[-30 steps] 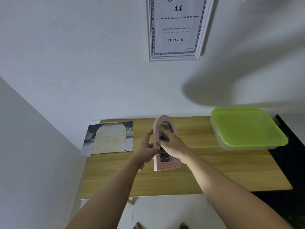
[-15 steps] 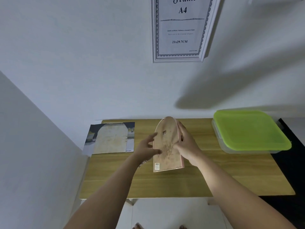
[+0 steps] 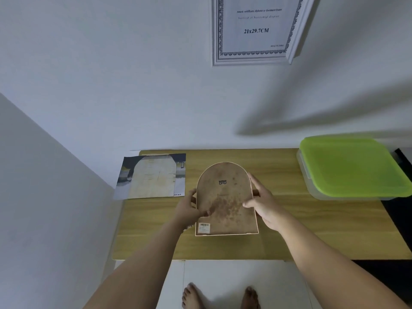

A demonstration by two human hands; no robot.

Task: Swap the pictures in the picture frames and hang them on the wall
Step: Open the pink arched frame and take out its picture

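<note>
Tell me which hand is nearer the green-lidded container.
Right. The right hand holds the right edge of the arched frame, toward the green-lidded container; the left hand holds its left edge, farther off.

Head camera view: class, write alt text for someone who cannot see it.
The left hand and right hand grip the sides of an arched frame, back up, over a wooden table. A loose picture lies left of it, a green-lidded box right, a white frame on the wall.
</note>
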